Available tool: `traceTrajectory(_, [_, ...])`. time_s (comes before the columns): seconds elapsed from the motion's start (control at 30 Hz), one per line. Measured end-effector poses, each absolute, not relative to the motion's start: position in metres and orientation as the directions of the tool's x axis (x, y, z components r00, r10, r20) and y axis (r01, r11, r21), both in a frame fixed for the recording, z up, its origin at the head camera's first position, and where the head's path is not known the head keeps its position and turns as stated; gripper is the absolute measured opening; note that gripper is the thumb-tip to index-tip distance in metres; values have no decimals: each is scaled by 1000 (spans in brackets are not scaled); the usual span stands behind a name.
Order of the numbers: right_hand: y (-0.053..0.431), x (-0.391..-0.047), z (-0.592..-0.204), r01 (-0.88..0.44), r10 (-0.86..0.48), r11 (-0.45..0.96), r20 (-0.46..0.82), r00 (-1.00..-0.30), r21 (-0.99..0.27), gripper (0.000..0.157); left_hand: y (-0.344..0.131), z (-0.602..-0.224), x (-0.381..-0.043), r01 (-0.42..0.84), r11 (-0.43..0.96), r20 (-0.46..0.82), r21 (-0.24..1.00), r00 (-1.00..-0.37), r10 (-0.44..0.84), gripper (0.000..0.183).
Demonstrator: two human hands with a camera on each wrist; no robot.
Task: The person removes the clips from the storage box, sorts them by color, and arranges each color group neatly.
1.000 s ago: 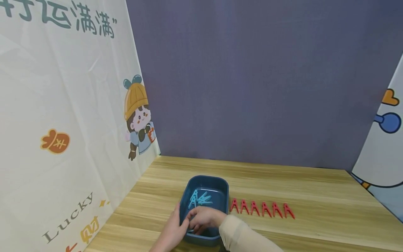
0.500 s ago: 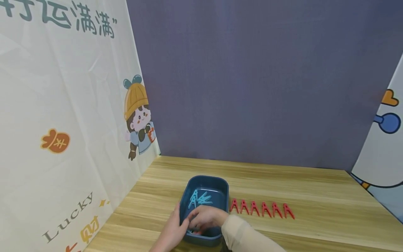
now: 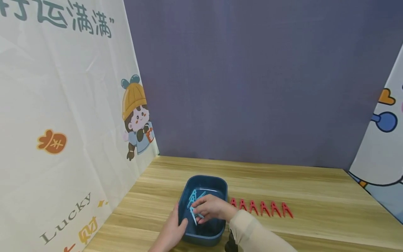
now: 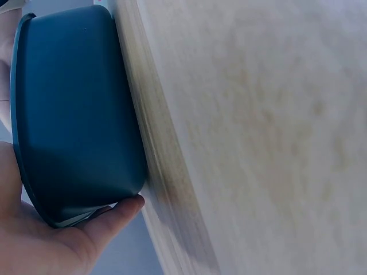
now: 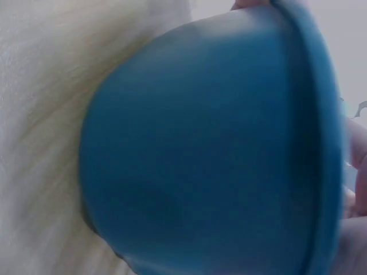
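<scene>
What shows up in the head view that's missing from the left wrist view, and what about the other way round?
Only the head view shows the row of six red plastic clips, the light blue plastic clips inside the dark blue plastic bin, and the printed cartoon figure in a yellow hat.

Only the left wrist view shows the bin's long outer side wall up close, with a finger reaching its bottom corner.

Both share the bin, the person's left hand gripping it, and the wood-grain tabletop.
</scene>
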State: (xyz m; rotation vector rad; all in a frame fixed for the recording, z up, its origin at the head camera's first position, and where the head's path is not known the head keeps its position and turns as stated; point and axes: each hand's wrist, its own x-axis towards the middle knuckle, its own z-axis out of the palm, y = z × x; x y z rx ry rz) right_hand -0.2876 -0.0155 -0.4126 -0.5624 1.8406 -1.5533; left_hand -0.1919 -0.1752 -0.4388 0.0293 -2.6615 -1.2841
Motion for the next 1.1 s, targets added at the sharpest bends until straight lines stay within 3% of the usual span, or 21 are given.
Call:
traceTrajectory(0.5, [10,-289,-394,72,-693,134,-145,-706,-988,40,-175,-439,-192,55,613,152,788,-983,-106,65])
traceTrajectory(1.1, [48,-297,-385,52,-652,89,-97,-752,-995,40,-173,-438,-195,-11,599,80,801,-989,-126,65])
